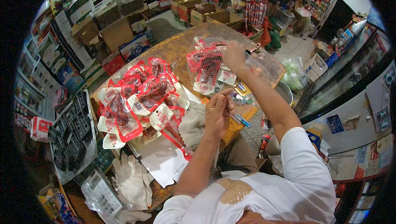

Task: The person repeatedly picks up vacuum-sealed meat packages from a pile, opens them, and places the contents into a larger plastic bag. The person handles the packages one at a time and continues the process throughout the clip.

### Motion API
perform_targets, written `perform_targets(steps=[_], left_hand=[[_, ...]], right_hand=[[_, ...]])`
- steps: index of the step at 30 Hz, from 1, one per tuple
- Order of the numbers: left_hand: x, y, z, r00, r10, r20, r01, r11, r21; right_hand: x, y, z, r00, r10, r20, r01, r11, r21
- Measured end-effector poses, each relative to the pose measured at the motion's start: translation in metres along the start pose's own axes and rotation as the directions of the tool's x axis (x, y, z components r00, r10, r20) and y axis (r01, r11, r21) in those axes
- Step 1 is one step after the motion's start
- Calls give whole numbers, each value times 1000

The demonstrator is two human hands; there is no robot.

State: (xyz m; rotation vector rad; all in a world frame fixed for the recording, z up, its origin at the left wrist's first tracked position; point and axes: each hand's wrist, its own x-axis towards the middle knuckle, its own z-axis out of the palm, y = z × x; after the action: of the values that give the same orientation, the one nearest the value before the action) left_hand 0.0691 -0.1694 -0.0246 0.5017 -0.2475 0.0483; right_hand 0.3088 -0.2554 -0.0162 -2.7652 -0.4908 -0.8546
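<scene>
A net bag (198, 73) of clear mesh holds several red-edged vacuum packs of dark meat (210, 58) on the wooden table (182, 43). My right hand (234, 56) reaches into it, with mesh over the fingers, beside the packs. Whether it grips one is hidden. Nearer to me, my left hand (217, 112) is closed with thumb and forefinger pinched, seemingly on the gathered edge of the net. To its left lies a large heap of the same meat packs (154, 91). A grey cloth (193, 124) sits between heap and left wrist.
Pens (242, 120) lie by the table's right edge. White paper (164, 159) extends under the heap. White work gloves (131, 174) and a plastic-wrapped calculator (102, 193) are at the near left. Cardboard boxes (201, 14) stand beyond the table; a metal basin (284, 92) is at right.
</scene>
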Motion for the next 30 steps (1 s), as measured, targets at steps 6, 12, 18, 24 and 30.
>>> perform_targets(steps=[6, 12, 18, 24, 30], left_hand=[[1, 0, -2, 999, -12, -44, 13, 1000, 17], [-2, -2, -2, 998, -51, -30, 52, 998, 35], [-1, 11, 1, 1000, -11, -27, 11, 1000, 13], [3, 7, 0, 989, 6, -147, -10, 1000, -28], [5, -4, -6, 891, 390, -233, -213, 811, 544]], right_hand=[[-38, -45, -22, 835, -539, -110, 526, 841, -127], [-18, -55, -3, 886, -449, 116, 461, 881, -107], [2, -47, 22, 914, -376, 153, 351, 921, 167], [-27, -17, -1, 857, -499, 126, 472, 860, 194], [-43, -7, -142, 599, -422, 681, 136, 891, 433]])
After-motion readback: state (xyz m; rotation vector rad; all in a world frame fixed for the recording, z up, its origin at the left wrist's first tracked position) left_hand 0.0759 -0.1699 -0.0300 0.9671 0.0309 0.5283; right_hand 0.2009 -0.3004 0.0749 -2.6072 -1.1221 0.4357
